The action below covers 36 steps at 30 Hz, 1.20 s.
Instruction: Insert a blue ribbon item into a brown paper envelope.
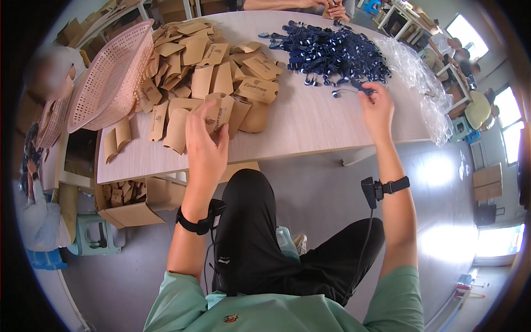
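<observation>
- While the left hand (206, 135) is reaching over the near side of the carton pile, its fingers are curving part-open about one brown pillow box (220, 110), thumb at the near right, fingertips at the left; cannot tell whether they are gripping it firmly or only touching.
- Right hand (377, 108) is pinching a dark blue earphone set (362, 87) between thumb and fingers, nearly closed; a thin cord is trailing left from it, ending in a small bud (336, 94) just above the surface (310, 124) or on it.
- Brown box pile (191, 72) is covering the far left of the surface, pieces overlapping at many angles; the box at the left hand is lying at its near right part.
- Dark blue earphone pile (337, 52) is occupying the far right, just beyond the right hand.
- Clear plastic bags (423, 83) are spreading along the right edge, beside that pile.
- Pink basket (113, 77) is tilting at the left edge, touching the box pile.
- Open carton (133, 218) is standing below at the left, holding more brown pieces.
- Another person's hands (334, 10) are showing at the far edge.
</observation>
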Tool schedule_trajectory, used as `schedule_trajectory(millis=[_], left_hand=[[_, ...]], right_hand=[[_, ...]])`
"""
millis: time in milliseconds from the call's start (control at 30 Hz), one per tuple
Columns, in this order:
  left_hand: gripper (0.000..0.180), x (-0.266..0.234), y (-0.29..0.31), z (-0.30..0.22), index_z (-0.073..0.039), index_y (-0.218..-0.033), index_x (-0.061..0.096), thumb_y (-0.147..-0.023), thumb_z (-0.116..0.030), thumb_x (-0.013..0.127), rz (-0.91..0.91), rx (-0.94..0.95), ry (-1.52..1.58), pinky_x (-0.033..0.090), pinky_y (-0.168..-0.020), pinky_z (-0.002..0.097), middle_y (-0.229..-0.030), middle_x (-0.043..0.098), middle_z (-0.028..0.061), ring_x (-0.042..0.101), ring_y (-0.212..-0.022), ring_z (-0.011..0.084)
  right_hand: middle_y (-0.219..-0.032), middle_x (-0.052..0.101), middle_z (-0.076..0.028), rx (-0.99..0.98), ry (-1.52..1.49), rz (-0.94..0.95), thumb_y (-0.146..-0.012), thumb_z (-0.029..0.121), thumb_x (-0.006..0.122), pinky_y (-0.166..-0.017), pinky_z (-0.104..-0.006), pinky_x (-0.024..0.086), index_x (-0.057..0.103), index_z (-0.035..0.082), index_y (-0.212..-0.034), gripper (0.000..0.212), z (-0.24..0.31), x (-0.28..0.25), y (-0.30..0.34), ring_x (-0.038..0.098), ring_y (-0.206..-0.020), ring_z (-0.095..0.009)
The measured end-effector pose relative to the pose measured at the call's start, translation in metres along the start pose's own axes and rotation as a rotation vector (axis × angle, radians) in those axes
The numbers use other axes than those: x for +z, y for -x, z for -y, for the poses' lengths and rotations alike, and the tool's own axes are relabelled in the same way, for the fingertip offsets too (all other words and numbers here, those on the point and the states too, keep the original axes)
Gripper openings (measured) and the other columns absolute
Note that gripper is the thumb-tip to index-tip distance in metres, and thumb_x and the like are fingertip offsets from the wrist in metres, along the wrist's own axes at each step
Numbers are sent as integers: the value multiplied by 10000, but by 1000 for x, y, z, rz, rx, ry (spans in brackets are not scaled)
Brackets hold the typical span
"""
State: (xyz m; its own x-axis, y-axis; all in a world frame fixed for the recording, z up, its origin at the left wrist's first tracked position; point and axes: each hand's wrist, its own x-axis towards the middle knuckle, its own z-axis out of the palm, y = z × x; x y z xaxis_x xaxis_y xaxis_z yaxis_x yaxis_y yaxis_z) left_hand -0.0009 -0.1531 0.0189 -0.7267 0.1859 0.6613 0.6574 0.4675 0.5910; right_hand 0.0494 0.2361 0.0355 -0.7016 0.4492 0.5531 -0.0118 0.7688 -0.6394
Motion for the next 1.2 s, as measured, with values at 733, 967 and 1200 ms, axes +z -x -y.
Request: schedule_trajectory(millis=[733,967,1200], left_hand=[[254,-39,62,-114,-18,-1140,533,-901,-45,615,453,-430,1113,446,-830,275,-952,579,35,567,-913,134],[263,-36,81,-149,-18,-1111,563,-874,-51,672,417,-574,1129,464,-827,277,-981,620,38,578,-912,118],[238,-23,91,-168,-6,-1046,653,-818,2,719,483,-340,714,469,-856,277,-1017,645,52,598,-933,139]], right_hand=[[-946,681,-137,659,-1564,380,-974,159,576,-776,-335,539,598,-18,-1115,227,136,-61,151,674,-891,-254],[-1086,667,-150,529,-1555,473,-945,24,572,-881,-358,526,571,-60,-1181,250,157,-54,218,661,-994,-236],[-1017,668,-97,170,-1023,328,-834,-25,696,-831,-289,499,667,-15,-1094,261,151,-61,233,633,-917,-163]])
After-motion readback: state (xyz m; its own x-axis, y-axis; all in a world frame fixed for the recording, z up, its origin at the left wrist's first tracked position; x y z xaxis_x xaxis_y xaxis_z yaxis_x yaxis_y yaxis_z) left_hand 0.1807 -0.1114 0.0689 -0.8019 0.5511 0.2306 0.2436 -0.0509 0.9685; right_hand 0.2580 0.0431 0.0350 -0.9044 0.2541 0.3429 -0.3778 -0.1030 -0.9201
